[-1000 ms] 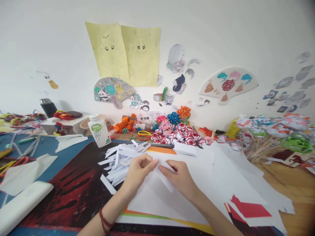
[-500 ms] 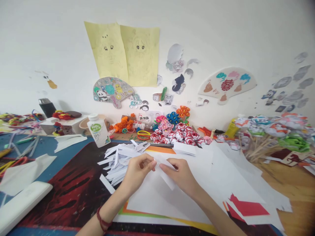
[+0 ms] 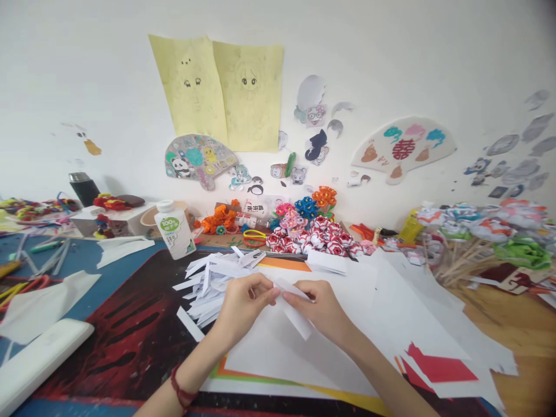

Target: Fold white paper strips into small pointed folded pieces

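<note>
Both my hands pinch one narrow white paper strip (image 3: 297,318) over the white sheets. My left hand (image 3: 248,304) has thumb and fingertips closed at the strip's upper left end. My right hand (image 3: 320,304) grips the strip a little farther along, thumb on top, and its lower end sticks out below those fingers. Fingers partly cover the upper part of the strip. Just left of my left hand lies a loose pile of white paper strips (image 3: 212,286). Beneath both hands is a large white paper sheet (image 3: 278,359), with orange, green and yellow sheets showing at its edges.
Behind the hands stand a white bottle (image 3: 174,231), red-and-white paper flowers (image 3: 330,238) and a folded white paper (image 3: 326,263). Red paper pieces (image 3: 447,368) lie at right, near flowers on sticks (image 3: 460,255). A long white case (image 3: 46,365) is at lower left.
Almost nothing differs. The strip's lower end has shifted slightly down and to the right, while both hands keep their pinch on it.
</note>
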`<state>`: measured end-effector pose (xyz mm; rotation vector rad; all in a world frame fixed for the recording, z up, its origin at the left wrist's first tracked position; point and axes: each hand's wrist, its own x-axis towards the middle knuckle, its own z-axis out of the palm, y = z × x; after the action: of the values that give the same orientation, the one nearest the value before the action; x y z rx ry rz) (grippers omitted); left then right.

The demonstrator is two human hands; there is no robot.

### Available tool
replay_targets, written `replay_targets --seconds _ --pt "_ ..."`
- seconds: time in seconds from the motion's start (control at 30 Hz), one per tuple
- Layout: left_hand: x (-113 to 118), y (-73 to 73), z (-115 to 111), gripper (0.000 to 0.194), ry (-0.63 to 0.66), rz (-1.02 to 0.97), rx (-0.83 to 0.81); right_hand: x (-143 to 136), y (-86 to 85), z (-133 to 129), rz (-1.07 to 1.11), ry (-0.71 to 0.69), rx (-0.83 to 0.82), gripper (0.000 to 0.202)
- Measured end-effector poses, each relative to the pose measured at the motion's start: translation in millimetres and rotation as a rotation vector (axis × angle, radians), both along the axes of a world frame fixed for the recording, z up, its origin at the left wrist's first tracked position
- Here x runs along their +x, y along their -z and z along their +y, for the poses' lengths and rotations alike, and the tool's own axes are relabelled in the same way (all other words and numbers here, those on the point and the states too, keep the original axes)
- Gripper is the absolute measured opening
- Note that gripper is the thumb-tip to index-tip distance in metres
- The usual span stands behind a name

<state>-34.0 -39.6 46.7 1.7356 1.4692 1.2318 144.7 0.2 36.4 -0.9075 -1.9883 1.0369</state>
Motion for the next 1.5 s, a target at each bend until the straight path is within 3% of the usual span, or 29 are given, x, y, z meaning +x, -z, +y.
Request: replay_targets --seconds 0.57,0.93,1.2,1.5 --pt "1.0 -0.9 -0.7 0.022 0.022 -0.048 -0.038 -0.4 2.4 1.3 0.023 -0.027 -0.007 0.042" --pt "1.5 1.7 1.1 0.028 0.097 -0.307 -0.16 4.1 -3.7 1.8 0.128 -0.173 -0.232 0.036" --pt "2.2 -0.4 -0.2 0.028 0.09 -0.237 -0.164 5.4 -3.3 3.9 -0.008 -0.112 -0.042 0.038" --pt "3.8 -0.9 -2.7 0.03 0.108 -0.162 -0.166 3.2 -3.2 1.0 0.023 -0.039 0.002 0.048"
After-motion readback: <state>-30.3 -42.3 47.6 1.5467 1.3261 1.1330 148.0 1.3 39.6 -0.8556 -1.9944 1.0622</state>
